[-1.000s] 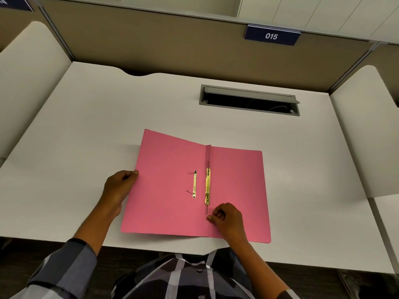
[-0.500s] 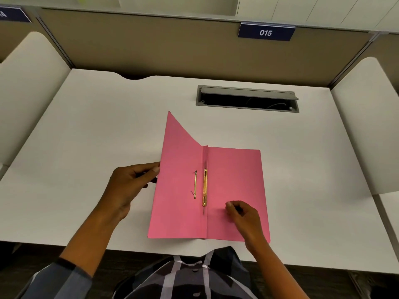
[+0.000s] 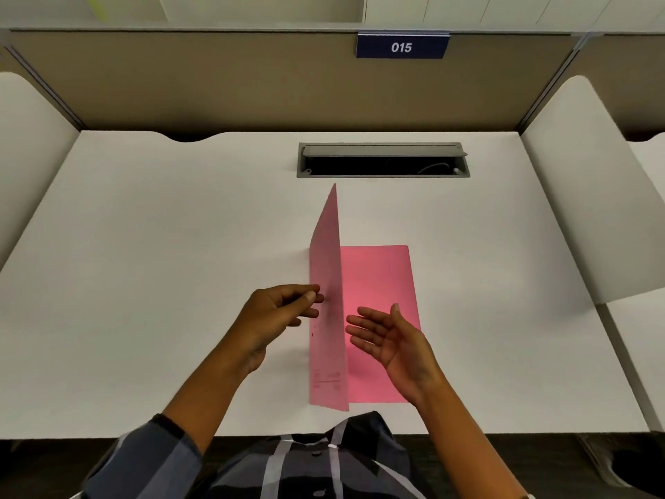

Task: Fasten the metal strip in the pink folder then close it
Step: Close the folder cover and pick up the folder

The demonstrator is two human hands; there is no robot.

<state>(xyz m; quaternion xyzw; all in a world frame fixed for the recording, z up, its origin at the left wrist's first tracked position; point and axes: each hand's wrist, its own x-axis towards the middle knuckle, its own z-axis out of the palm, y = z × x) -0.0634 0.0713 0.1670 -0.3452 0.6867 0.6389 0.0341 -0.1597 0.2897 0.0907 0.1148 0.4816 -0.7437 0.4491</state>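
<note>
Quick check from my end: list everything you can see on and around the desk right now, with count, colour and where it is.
pink folder: one, pink, near middle of the desk, back cover flat, front cover standing roughly upright at the spine
desk: one, white, fills the view
cable tray: one, grey, recessed in the desk beyond the folder, lid open
number sign: one, dark blue, reads 015, on the tan partition
side dividers: two, off-white, left and right of the desk
left hand: pinching the raised cover's edge
right hand: open, palm toward the cover, holding nothing
metal strip: hidden by the cover
</note>
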